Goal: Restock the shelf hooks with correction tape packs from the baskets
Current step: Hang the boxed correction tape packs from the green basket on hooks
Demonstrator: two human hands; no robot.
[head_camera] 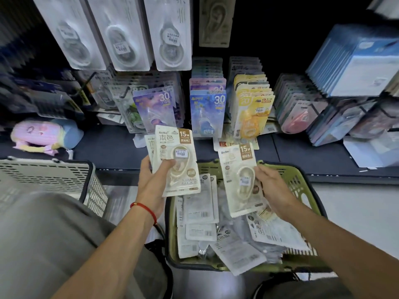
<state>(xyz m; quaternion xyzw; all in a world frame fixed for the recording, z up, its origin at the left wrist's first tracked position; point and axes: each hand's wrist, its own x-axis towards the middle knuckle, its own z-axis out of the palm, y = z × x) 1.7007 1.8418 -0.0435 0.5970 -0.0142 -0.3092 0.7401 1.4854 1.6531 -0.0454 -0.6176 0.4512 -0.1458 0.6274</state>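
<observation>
Nearest: left hand (151, 180) pinching stacked cream cardboard tape packs (179, 160); right hand (273, 186) gripping another (240, 180), lifted from green plastic basket (302, 182) for hanging.

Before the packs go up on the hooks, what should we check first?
1. Left hand grips cream 15M packs: ok.
2. Right hand holds another 15M pack: ok.
3. Packs face front, upright: ok.
4. Green basket has more packs left: ok.
5. Free hook for cream packs: cannot tell.
6. Hang holes intact: cannot tell.
</observation>
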